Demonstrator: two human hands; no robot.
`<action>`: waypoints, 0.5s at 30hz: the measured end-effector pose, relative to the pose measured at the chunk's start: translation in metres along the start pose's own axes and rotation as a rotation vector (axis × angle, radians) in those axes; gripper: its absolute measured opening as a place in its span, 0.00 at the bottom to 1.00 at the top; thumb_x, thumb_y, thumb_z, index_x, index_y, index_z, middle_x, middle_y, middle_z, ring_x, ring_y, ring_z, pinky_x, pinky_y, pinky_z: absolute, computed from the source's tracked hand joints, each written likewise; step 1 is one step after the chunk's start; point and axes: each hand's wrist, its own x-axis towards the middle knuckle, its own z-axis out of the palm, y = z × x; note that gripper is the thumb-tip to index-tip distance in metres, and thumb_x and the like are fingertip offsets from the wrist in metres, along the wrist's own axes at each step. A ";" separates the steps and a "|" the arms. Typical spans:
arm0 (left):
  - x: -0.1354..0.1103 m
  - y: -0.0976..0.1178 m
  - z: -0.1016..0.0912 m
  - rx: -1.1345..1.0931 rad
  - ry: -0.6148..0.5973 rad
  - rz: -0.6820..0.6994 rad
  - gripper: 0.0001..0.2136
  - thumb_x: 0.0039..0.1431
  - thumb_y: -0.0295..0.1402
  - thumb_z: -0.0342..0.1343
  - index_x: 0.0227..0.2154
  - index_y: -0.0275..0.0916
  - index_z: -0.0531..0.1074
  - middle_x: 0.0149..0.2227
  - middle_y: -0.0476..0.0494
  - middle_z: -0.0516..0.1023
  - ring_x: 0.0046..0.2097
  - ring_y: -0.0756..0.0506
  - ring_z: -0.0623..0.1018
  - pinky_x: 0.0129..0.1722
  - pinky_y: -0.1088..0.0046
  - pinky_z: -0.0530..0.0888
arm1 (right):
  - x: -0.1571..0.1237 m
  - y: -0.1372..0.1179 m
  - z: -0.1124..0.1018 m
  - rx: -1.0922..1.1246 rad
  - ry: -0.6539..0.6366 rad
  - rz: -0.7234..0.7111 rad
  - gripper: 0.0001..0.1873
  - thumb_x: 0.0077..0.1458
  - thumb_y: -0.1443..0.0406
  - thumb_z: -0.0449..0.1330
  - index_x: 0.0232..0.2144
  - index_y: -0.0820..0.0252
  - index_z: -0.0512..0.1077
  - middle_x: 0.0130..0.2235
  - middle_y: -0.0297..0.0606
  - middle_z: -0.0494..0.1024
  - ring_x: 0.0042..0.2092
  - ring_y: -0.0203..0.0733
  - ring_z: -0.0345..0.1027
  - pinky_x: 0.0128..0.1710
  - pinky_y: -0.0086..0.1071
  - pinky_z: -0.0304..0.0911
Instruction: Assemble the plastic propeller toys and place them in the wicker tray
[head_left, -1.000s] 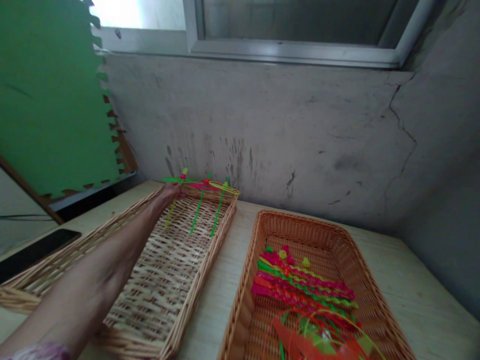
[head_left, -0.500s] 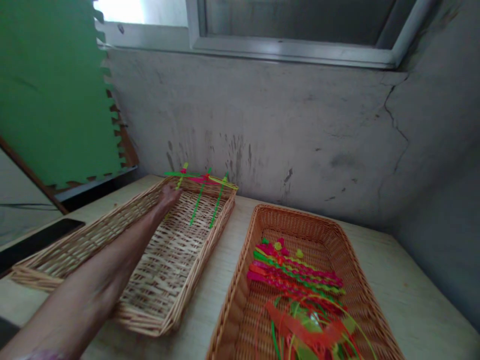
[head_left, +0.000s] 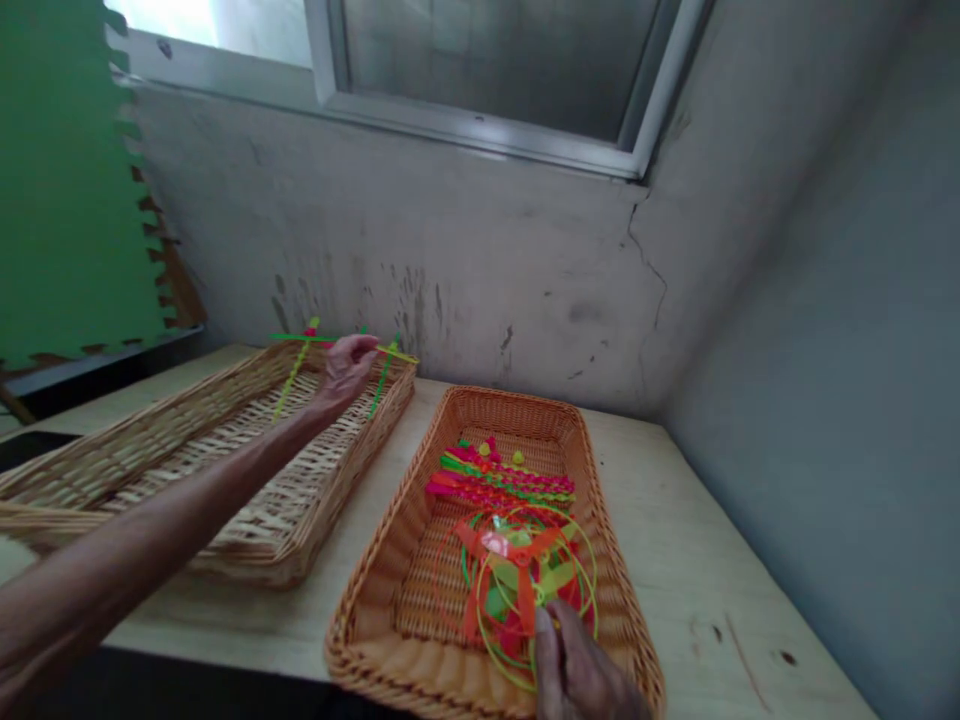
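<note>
My left hand is over the far end of the pale wicker basket, fingers closed in a pinch beside a yellow blade. What it grips is hidden. Near it, a yellow twisted stick and a green twisted stick lean on the far rim, topped with flat propeller blades. My right hand, at the near end of the orange-brown basket, has thumb and fingers pinched at a yellow ringed propeller. Under it lies a pile of red, orange and green propellers.
A row of pink, green and orange twisted sticks lies across the orange-brown basket. Both baskets stand on a pale wooden table against a stained grey wall. A green foam mat stands at the left; a dark flat object lies below it.
My left hand has moved right along the far rim, from the yellow stick towards the middle one. My right hand has come into view at the propeller pile. The camera has turned right.
</note>
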 end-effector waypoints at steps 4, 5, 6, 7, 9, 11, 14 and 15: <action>-0.035 0.053 0.028 -0.024 -0.293 0.207 0.12 0.54 0.32 0.49 0.38 0.36 0.73 0.36 0.45 0.76 0.38 0.47 0.74 0.39 0.75 0.70 | 0.004 -0.005 -0.006 0.004 0.020 0.021 0.20 0.62 0.65 0.44 0.33 0.63 0.75 0.26 0.37 0.80 0.24 0.35 0.74 0.23 0.23 0.62; -0.043 0.061 0.036 0.016 -0.421 0.264 0.13 0.55 0.32 0.48 0.39 0.36 0.73 0.36 0.44 0.77 0.38 0.47 0.74 0.38 0.75 0.70 | 0.005 -0.006 -0.008 0.014 0.021 0.028 0.19 0.62 0.65 0.44 0.33 0.63 0.75 0.25 0.37 0.79 0.23 0.35 0.73 0.22 0.24 0.61; -0.051 0.067 0.045 0.041 -0.497 0.295 0.13 0.55 0.32 0.47 0.38 0.35 0.73 0.34 0.44 0.77 0.36 0.47 0.74 0.36 0.75 0.70 | 0.006 -0.008 -0.009 0.024 0.018 0.038 0.20 0.62 0.65 0.43 0.32 0.62 0.74 0.24 0.36 0.79 0.23 0.35 0.72 0.22 0.24 0.60; -0.058 0.070 0.054 0.066 -0.560 0.321 0.12 0.54 0.31 0.47 0.37 0.35 0.74 0.32 0.45 0.77 0.35 0.47 0.74 0.34 0.76 0.70 | 0.007 -0.009 -0.009 0.032 0.014 0.049 0.20 0.62 0.65 0.43 0.31 0.61 0.74 0.23 0.35 0.78 0.22 0.35 0.72 0.21 0.25 0.58; -0.069 0.073 0.071 0.112 -0.639 0.361 0.11 0.52 0.29 0.49 0.33 0.34 0.75 0.29 0.46 0.77 0.32 0.48 0.74 0.32 0.77 0.69 | 0.008 -0.012 -0.010 0.044 0.007 0.073 0.21 0.63 0.65 0.41 0.30 0.60 0.73 0.22 0.34 0.77 0.22 0.35 0.71 0.21 0.26 0.57; -0.077 0.073 0.086 0.166 -0.698 0.398 0.09 0.50 0.27 0.50 0.29 0.35 0.75 0.28 0.46 0.77 0.32 0.48 0.74 0.32 0.77 0.68 | 0.008 -0.014 -0.008 0.049 0.005 0.091 0.22 0.63 0.65 0.40 0.29 0.59 0.73 0.22 0.33 0.76 0.22 0.36 0.71 0.21 0.27 0.55; -0.084 0.072 0.102 0.250 -0.749 0.424 0.09 0.50 0.25 0.49 0.28 0.35 0.75 0.29 0.44 0.77 0.33 0.46 0.75 0.32 0.76 0.67 | 0.007 -0.014 -0.005 0.055 0.031 0.103 0.23 0.63 0.65 0.39 0.29 0.58 0.73 0.20 0.33 0.75 0.21 0.36 0.70 0.20 0.28 0.53; -0.085 0.071 0.105 0.276 -0.759 0.426 0.10 0.50 0.24 0.49 0.29 0.35 0.76 0.30 0.43 0.77 0.34 0.46 0.75 0.33 0.76 0.67 | 0.007 -0.014 -0.004 0.056 0.048 0.108 0.23 0.63 0.64 0.39 0.27 0.58 0.72 0.19 0.33 0.74 0.21 0.36 0.70 0.20 0.28 0.53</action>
